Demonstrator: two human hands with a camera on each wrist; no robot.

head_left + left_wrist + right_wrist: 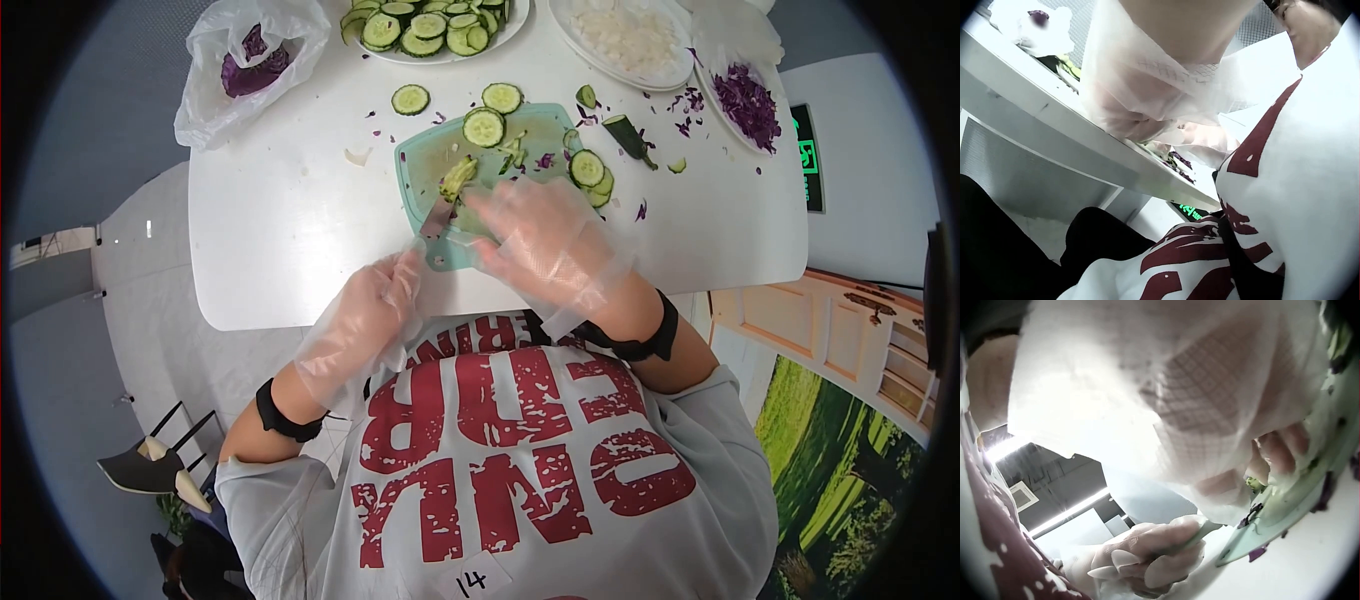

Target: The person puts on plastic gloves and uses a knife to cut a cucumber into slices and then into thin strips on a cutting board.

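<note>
A light green cutting board (415,170) lies on the white table near its front edge. The left hand (372,310), in a clear plastic glove, grips a knife, its blade (437,218) over the board's left part. In the right wrist view the left hand (1154,553) has its fingers curled round the green handle (1200,534). Over the board's lower right is the gloved right hand (545,240), fingers bent down beside the blade; whether they hold anything is hidden. Cut cucumber pieces (458,178) lie just beyond the blade, with slices (484,127) at the board's top.
Along the far side stand a plastic bag (215,85) with purple cabbage, a plate of cucumber slices (424,25), a plate of pale pieces (625,40) and a plate of shredded cabbage (745,105). A cucumber end (628,138) and scraps lie right of the board.
</note>
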